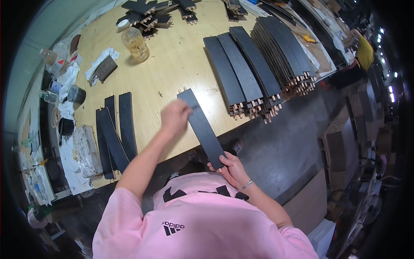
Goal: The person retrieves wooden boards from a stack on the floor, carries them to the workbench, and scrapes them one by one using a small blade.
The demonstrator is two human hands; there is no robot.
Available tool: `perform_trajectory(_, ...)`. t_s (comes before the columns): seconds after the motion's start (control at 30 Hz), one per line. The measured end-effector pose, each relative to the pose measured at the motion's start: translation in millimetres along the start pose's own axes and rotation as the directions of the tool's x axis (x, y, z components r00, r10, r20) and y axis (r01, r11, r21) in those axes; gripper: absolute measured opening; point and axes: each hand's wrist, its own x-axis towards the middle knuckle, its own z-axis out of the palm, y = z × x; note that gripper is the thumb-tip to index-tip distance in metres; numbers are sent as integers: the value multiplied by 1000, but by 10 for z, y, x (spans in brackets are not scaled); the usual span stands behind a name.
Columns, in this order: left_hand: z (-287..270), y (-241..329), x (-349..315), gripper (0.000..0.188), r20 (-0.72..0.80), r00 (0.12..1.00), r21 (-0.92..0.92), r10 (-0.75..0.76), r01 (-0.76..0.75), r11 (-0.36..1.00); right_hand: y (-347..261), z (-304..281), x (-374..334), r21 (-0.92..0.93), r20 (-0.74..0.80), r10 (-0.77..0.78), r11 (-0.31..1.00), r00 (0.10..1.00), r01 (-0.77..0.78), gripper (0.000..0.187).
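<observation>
A long black wooden slat (201, 125) with pale dowel pegs at its ends slants from the table toward me, its near end past the table edge. My right hand (234, 169) grips that near end, thumb on the upper face. Over the slat's far part is my left hand (174, 117), blurred, with its fingers closed in a pinch. A small dark mark or thing shows at its fingertips, too smeared to make out. To the left lie a few more black slats (125, 121), some crossing one another.
Stacks of pegged slats (241, 69) stand at the right, with a loose pile (144, 15) at the back. A jar of yellowish liquid (136, 45), a dark block on a cloth (105, 69), cups and bottles (52, 58) line the left. A person in yellow (365, 52) is far right.
</observation>
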Motion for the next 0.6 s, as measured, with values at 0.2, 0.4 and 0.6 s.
perform_trajectory(0.2, -144, -264, 573, 9, -133, 987, 95, -93, 106, 990, 70, 1, -91, -13, -16, -6, 1000, 1000, 5, 27)
perform_trajectory(0.4, -56, -246, 358, 12, -93, 995, 79, -22, 29, 996, 33, -75, -180, -32, -40, -26, 999, 999, 25, 27)
perform_trajectory(0.6, -154, -200, 484, 11, -48, 999, 97, -3, 8, 995, 30, -113, -197, -3, -78, -18, 1000, 997, 18, 27)
